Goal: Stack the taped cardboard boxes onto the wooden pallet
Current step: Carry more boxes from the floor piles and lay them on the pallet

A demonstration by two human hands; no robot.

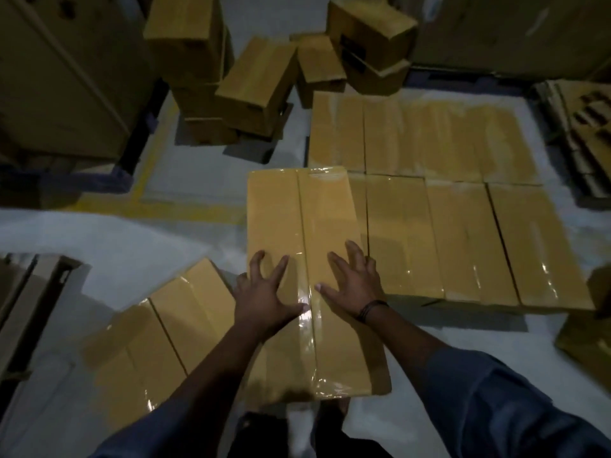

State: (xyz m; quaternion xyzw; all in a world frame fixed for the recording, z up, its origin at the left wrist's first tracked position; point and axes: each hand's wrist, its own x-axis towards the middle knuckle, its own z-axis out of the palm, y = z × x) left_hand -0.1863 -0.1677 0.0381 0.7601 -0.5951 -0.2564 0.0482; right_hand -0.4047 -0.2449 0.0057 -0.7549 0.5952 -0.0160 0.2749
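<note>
A long taped cardboard box lies in front of me, its far end against the left edge of the flat layer of taped boxes. My left hand and my right hand rest on its top with fingers spread, one on each side of the shiny tape seam. Two rows of several boxes make up that layer, and they hide the pallet underneath. A further taped box lies slanted on the floor at my lower left.
Loose brown boxes are piled at the back centre. A tall carton stack fills the back left. Flattened cardboard lies at the right edge. Yellow floor tape marks the grey floor. Another box sits lower right.
</note>
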